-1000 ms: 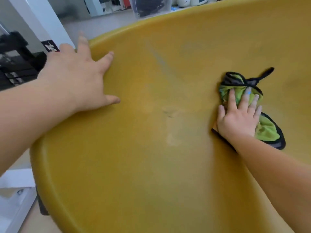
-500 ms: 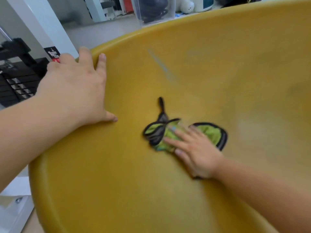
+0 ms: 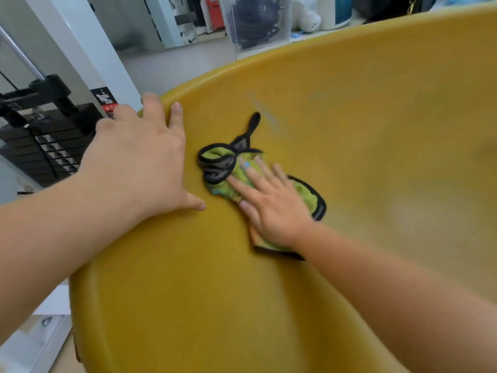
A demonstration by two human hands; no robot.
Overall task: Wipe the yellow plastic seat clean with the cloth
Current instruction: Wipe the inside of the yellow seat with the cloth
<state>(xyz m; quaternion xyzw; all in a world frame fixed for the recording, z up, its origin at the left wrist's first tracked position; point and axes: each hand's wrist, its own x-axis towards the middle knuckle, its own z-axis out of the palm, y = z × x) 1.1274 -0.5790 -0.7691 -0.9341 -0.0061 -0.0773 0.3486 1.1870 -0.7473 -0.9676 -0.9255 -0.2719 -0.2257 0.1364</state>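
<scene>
Head view
Right hand (image 3: 271, 208): flat, fingers straight, pressing cloth (image 3: 215, 156) onto seat (image 3: 349, 130).
Left hand (image 3: 137, 168): spread on the seat's rim, bracing, holding nothing.
Cloth: green, bunched ahead of the fingers, just beside the left thumb.
Technique: probably flatten the bunch, press evenly, overlap passes toward pale streak (image 3: 263, 111).
Surface: curved yellow plastic, likely slick.
Room: weight stack (image 3: 48, 146) left; clear bin (image 3: 255, 20) beyond.

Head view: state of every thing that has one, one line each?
Yellow plastic seat, bears a faint grey streak just beyond the cloth.
Green cloth with black edging, bunched, lying on the seat under the right hand.
Left hand, open, resting on the seat's left rim.
Right hand, open, fingers straight, pressing the cloth.
</scene>
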